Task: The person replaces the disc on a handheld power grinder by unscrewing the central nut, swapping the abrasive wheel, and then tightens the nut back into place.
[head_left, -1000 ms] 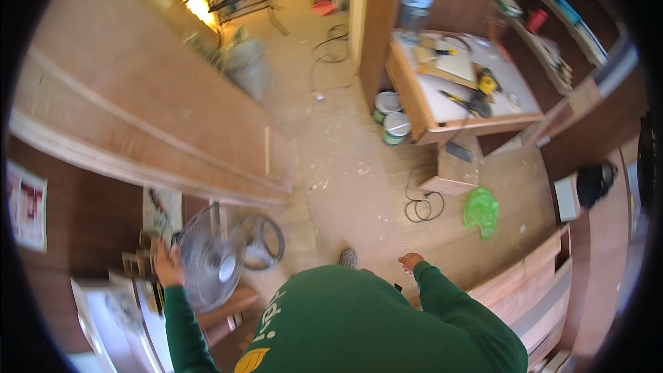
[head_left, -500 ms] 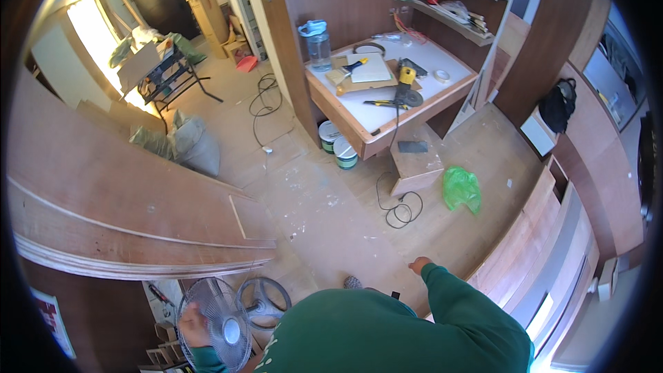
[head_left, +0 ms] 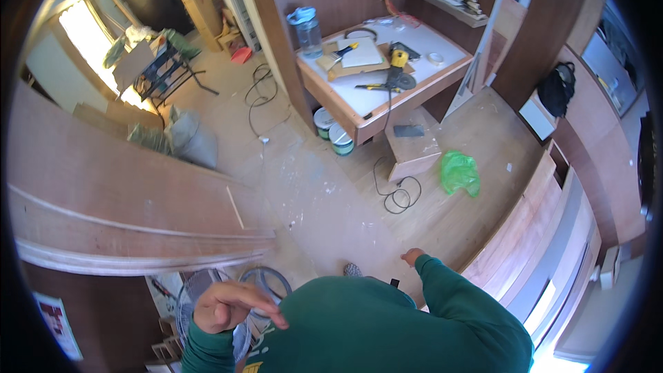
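In my head view, the left hand [head_left: 235, 306] has risen toward the green shirt [head_left: 359, 318], fingers apart and empty, looking free of the fan [head_left: 243, 338] behind it; the right hand's [head_left: 414, 257] grip I can't tell.

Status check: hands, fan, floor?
Left hand in front of fan, looks empty. Right hand above floor, hold unclear. Fan partly hidden. Looped cable, green bag on floor ahead.
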`<state>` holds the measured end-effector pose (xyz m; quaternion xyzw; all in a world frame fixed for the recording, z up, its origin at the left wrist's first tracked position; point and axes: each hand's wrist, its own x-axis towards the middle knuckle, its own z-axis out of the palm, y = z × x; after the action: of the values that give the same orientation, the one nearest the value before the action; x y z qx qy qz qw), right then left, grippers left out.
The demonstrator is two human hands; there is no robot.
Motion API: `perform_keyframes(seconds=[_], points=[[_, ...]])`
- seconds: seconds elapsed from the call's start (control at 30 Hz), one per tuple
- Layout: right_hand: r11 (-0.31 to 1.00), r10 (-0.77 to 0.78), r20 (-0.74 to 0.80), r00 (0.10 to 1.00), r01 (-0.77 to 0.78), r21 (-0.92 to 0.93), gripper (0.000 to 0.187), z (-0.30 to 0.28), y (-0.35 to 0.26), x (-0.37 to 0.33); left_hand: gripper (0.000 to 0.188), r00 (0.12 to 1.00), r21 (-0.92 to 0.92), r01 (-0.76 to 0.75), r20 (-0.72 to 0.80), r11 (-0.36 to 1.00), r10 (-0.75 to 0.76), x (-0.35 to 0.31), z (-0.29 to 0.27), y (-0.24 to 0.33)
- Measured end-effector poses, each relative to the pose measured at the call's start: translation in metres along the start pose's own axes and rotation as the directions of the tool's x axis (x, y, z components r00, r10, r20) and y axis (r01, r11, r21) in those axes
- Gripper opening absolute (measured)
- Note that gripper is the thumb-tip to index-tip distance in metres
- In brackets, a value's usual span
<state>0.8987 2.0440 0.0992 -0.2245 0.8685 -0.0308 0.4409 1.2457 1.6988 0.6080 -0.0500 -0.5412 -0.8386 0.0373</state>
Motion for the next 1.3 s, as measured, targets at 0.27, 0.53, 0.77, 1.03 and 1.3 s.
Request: perform_keyframes(seconds=[0.27, 0.53, 0.77, 1.03, 1.3], points=[[0.944, -0.015, 0.141, 0.99, -0.033, 0.328, 0.032, 0.023, 0.055, 0.02, 0.059, 0.719, -0.333, -0.576, 0.229, 0.747, 0.656, 0.138, 0.123, 0.029], [0.844, 0.175, 0.229, 0.958, -0.265, 0.466, 0.024, 0.018, 0.074, -0.027, 0.031, 0.604, -0.387, -0.728, 0.03, 0.566, 0.797, 0.127, 0.09, 0.031], [0.648, 0.326, 0.301, 0.896, -0.444, 0.618, 0.021, -0.016, 0.022, -0.051, 0.022, 0.645, 0.219, -0.301, -0.67, 0.928, 0.367, 0.065, -0.107, -0.019], [0.783, 0.166, 0.344, 0.924, -0.336, 0.524, 0.022, -0.051, -0.079, 0.019, 0.024, -0.011, -0.335, -0.284, -0.936, 0.898, -0.353, -0.069, -0.315, -0.262], [0.982, 0.06, 0.193, 0.979, -0.093, 0.167, 0.043, -0.197, -0.275, 0.026, 0.035, 0.166, 0.014, 0.573, -0.981, 0.82, -0.1, -0.039, -0.443, -0.325]])
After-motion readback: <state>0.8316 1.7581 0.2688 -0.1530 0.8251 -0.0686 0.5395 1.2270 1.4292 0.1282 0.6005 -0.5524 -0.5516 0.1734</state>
